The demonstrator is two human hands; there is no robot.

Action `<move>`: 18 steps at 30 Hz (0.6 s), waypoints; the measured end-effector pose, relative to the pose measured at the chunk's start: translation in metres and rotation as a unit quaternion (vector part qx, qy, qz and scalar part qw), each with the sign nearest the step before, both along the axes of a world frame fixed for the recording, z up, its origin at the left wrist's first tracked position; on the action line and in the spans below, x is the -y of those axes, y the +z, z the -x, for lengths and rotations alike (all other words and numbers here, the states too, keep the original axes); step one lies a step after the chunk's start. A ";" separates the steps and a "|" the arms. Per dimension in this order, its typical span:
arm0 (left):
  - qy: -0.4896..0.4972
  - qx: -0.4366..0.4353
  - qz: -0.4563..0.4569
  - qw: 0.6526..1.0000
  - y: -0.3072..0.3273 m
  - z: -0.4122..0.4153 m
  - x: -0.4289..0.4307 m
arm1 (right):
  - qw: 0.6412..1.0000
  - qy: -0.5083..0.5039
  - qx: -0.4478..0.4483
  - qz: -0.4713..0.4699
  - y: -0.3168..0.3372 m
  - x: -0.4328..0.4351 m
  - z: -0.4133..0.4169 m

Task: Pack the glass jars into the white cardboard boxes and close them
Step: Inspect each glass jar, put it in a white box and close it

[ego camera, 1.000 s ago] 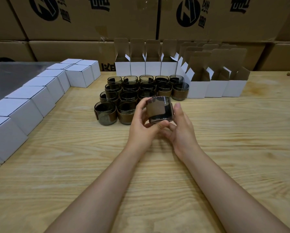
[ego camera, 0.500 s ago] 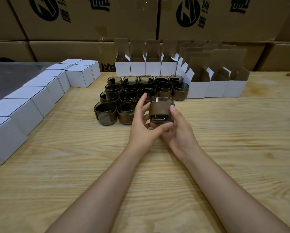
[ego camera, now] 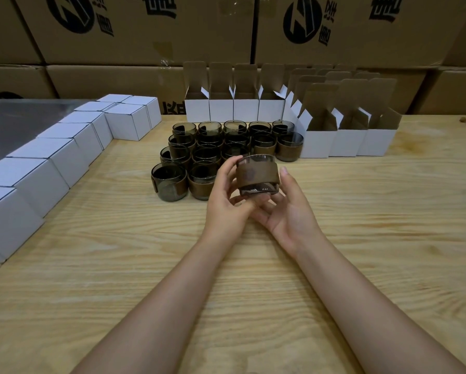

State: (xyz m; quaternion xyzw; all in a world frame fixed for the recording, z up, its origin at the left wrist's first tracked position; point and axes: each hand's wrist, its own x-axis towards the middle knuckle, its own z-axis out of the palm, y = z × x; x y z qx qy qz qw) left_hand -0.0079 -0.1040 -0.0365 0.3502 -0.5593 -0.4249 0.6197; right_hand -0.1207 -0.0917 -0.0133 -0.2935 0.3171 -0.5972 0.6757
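Left hand [ego camera: 226,203] grips the smoked glass jar [ego camera: 256,188] round its brown sleeve [ego camera: 264,172]; right hand [ego camera: 291,214] props it with straight fingers beneath and alongside. The jar is held above the wooden table [ego camera: 374,225], just before the other jars [ego camera: 202,157]. Judged step: jar picked, not yet boxed; next, lower it upright into an open white box [ego camera: 318,144]. Brown cartons [ego camera: 134,36] behind carry a black round logo and Chinese characters — sleeve mark illegible.

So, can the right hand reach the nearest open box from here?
Probably yes: only bare table lies between the right hand and that box, though the hand is under the held jar.
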 end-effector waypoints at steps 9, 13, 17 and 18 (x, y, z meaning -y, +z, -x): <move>0.002 0.038 0.009 0.999 0.001 0.000 -0.004 | 0.999 -0.007 -0.002 0.041 0.001 -0.001 -0.003; -0.018 -0.002 -0.024 1.000 0.003 -0.001 -0.005 | 0.997 0.027 0.045 0.058 -0.004 0.001 0.003; -0.005 -0.005 -0.035 0.999 0.004 0.001 -0.005 | 0.994 0.052 0.089 0.043 -0.008 0.002 0.003; -0.006 -0.001 -0.032 0.999 0.003 0.002 -0.005 | 0.993 0.056 0.097 0.039 -0.008 0.002 0.003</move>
